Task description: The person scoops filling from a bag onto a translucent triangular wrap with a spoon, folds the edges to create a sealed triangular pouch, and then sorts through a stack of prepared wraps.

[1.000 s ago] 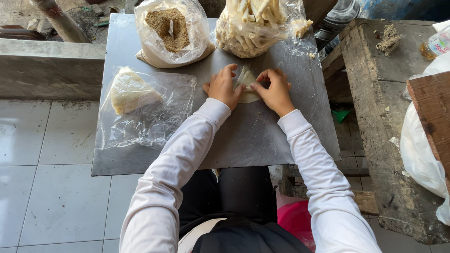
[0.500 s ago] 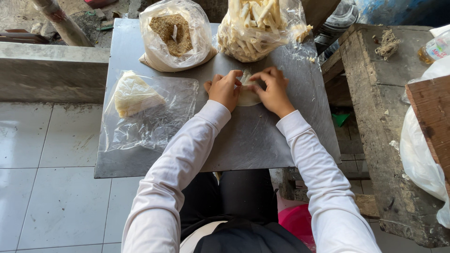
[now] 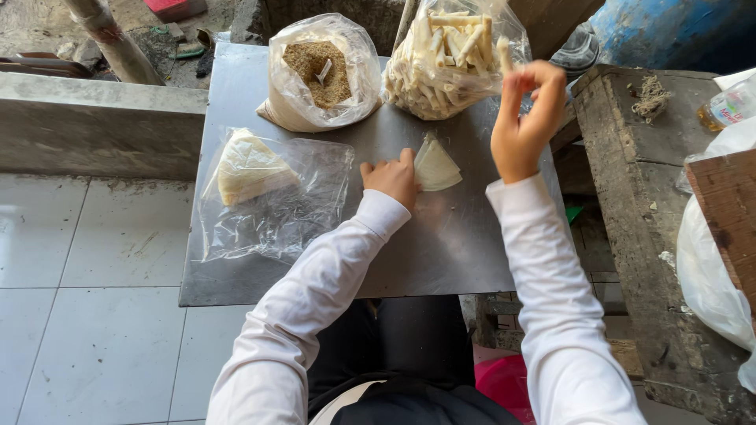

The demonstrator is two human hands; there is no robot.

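Note:
My left hand rests on the grey metal table, its curled fingers on the left edge of a small stack of white triangular wrapper sheets. My right hand is raised above the table's right side. Its fingertips pinch a thin white roll just in front of a clear bag full of the same white rolls. To that bag's left stands an open clear bag of brown crumbly filling with a small spoon in it.
A flat clear bag holding a wedge of white wrapper sheets lies on the table's left. A rough wooden bench and a white sack stand at the right, a concrete ledge at the left, a pink tub under the table.
Both hands were together over the wrapper sheet. My right hand has since lifted up and right with a roll pinched in it; my left hand stayed by the wrappers.

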